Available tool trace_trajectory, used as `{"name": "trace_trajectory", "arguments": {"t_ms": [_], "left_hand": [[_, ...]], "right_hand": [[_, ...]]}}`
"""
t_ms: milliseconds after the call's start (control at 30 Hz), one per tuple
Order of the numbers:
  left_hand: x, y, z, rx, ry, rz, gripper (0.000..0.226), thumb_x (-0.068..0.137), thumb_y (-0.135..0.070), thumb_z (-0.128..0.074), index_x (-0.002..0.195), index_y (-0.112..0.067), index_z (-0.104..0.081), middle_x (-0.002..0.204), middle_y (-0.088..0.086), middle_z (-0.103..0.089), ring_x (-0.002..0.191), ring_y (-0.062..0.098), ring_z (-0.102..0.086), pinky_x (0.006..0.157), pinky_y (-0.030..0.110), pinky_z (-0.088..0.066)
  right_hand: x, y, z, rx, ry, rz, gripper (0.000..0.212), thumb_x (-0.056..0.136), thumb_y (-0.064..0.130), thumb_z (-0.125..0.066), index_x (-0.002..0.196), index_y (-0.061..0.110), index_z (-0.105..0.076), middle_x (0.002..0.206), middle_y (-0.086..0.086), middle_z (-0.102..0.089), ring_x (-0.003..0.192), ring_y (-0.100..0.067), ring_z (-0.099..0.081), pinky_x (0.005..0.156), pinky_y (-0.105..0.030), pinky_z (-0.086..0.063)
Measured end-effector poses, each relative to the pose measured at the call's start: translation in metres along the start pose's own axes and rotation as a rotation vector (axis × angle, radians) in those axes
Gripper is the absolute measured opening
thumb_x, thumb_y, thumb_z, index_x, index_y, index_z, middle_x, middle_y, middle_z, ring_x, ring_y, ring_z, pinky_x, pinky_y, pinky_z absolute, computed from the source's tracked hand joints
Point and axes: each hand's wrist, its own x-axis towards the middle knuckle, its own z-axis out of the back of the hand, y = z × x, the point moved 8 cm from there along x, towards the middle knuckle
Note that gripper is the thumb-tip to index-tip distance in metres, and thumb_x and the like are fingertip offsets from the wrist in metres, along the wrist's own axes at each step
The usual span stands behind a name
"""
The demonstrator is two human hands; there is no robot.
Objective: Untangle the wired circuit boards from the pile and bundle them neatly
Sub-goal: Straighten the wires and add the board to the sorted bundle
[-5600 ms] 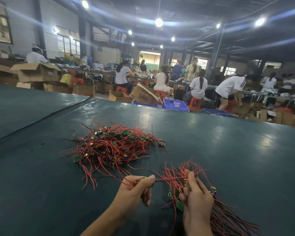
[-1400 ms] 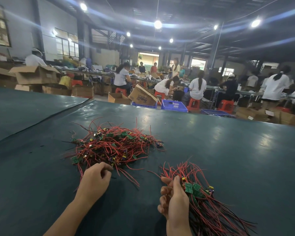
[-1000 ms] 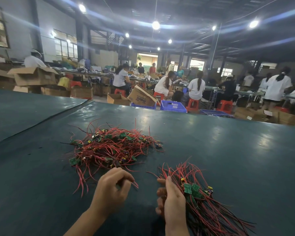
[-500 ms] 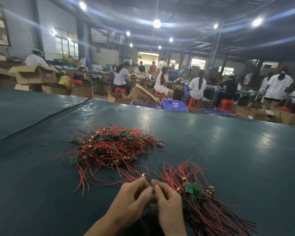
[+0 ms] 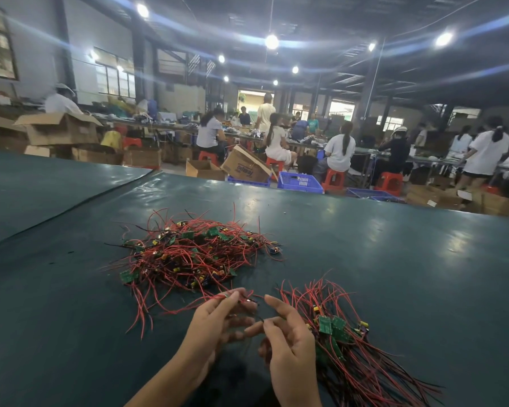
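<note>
Both hands had drawn a little apart since half a second earlier, when their fingertips met over a single piece. Nearest the camera, the left hand [image 5: 215, 324] pinched one wired board [image 5: 249, 301] by its red leads at the fingertips. Its other fingers were spread and blurred. The right hand [image 5: 291, 345] had its forefinger lifted and, as far as the blur allowed, its thumb and middle finger nipped together on the dark lead of the same piece. Just beside and partly under the right wrist lay the sorted bundle [image 5: 353, 356], with its green boards gathered at one end and its red and black wires fanning away toward the near right edge. Beyond the hands sat the tangled pile [image 5: 194, 254], still large, with loose red ends trailing toward the left hand, so most of the job seemed to remain. The step in hand looked like freeing one board from the pile and straightening its leads before adding it to the bundle. The next move would probably call for a steady pull along the wire, so that neighbouring boards were not dragged along, and then laying the board with its green end beside the others. All of this rested on the dark green table [image 5: 409, 259]. Far behind it stood a cardboard box [image 5: 246, 165], a blue crate [image 5: 299, 182] and a red stool [image 5: 334, 179] under a seated worker [image 5: 338, 151].
</note>
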Motion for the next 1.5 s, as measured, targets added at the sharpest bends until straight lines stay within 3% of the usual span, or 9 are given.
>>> {"name": "trace_trajectory", "arguments": {"t_ms": [300,533,633,733,833,933,1067,1267,1500], "left_hand": [[-0.007,-0.03,0.013,0.076,-0.087,-0.338,0.037,0.079,-0.037,-0.06,0.107,-0.016,-0.071,0.066,0.004,-0.063,0.051,0.011,-0.051,0.047,0.02,-0.044],[-0.022,-0.057,0.015,0.277,-0.156,-0.629,0.037,0.08,-0.031,-0.065,0.117,-0.032,-0.064,0.054,0.004,-0.054,0.047,0.011,-0.043,0.045,0.022,-0.039],[-0.023,-0.056,0.012,0.279,-0.151,-0.629,0.041,0.078,-0.035,-0.065,0.118,-0.029,-0.064,0.06,0.01,-0.06,0.047,0.005,-0.048,0.045,0.018,-0.042],[-0.022,-0.054,0.014,0.277,-0.166,-0.612,0.041,0.079,-0.034,-0.063,0.12,-0.031,-0.063,0.061,0.01,-0.062,0.048,0.005,-0.05,0.046,0.019,-0.043],[-0.02,-0.053,0.017,0.259,-0.165,-0.602,0.038,0.085,-0.019,-0.063,0.12,-0.031,-0.061,0.064,0.001,-0.065,0.048,0.003,-0.051,0.048,0.016,-0.044],[-0.018,-0.048,0.01,0.251,-0.089,-0.547,0.04,0.088,0.003,-0.059,0.116,-0.026,-0.064,0.095,-0.003,-0.074,0.06,0.007,-0.059,0.051,0.018,-0.048],[-0.017,-0.036,-0.006,0.23,0.081,-0.439,0.036,0.09,0.008,-0.053,0.115,-0.015,-0.065,0.102,0.006,-0.074,0.072,0.014,-0.065,0.063,0.021,-0.053],[-0.017,-0.025,-0.017,0.124,0.209,-0.328,0.032,0.089,0.002,-0.053,0.117,-0.01,-0.064,0.108,0.008,-0.073,0.097,0.012,-0.069,0.077,0.017,-0.052],[-0.027,-0.03,-0.028,0.3,0.221,-0.407,0.025,0.091,0.004,-0.054,0.108,-0.008,-0.068,0.076,-0.006,-0.073,0.072,0.001,-0.064,0.07,0.012,-0.047]], "right_hand": [[0.002,0.002,0.01,0.162,-0.123,0.017,0.028,0.086,0.003,-0.064,0.109,0.019,-0.065,0.079,-0.007,-0.07,0.044,-0.012,-0.049,0.037,-0.022,-0.038],[-0.001,-0.008,0.0,-0.044,-0.123,-0.023,0.014,0.086,0.014,-0.07,0.092,0.026,-0.072,0.079,-0.004,-0.071,0.067,-0.011,-0.064,0.062,-0.026,-0.053],[-0.001,-0.009,0.008,-0.144,-0.217,-0.015,0.015,0.083,0.015,-0.074,0.089,0.028,-0.069,0.076,0.006,-0.069,0.071,-0.003,-0.062,0.069,-0.014,-0.048],[-0.002,-0.007,0.022,-0.277,-0.338,0.007,0.014,0.081,0.019,-0.076,0.088,0.028,-0.068,0.083,0.006,-0.066,0.087,-0.013,-0.059,0.082,-0.027,-0.047],[0.0,-0.006,0.022,-0.268,-0.304,-0.003,0.014,0.082,0.02,-0.075,0.07,0.02,-0.067,0.066,0.004,-0.063,0.067,-0.01,-0.057,0.066,-0.022,-0.046],[0.001,-0.013,0.0,-0.203,-0.098,-0.113,0.03,0.089,0.024,-0.067,0.064,0.008,-0.07,0.049,0.002,-0.055,0.046,-0.004,-0.046,0.048,-0.017,-0.036],[-0.002,-0.018,-0.017,-0.135,0.024,-0.209,0.03,0.095,0.029,-0.056,0.073,0.017,-0.074,0.052,0.004,-0.061,0.047,-0.005,-0.051,0.05,-0.019,-0.039],[-0.001,-0.011,-0.011,0.037,-0.03,-0.208,0.025,0.096,0.026,-0.053,0.086,0.023,-0.075,0.06,0.0,-0.063,0.046,-0.012,-0.05,0.048,-0.024,-0.041],[0.002,0.001,0.008,0.07,-0.197,-0.066,0.022,0.092,0.018,-0.059,0.083,0.026,-0.077,0.057,0.003,-0.064,0.043,-0.002,-0.048,0.045,-0.019,-0.04]]}}
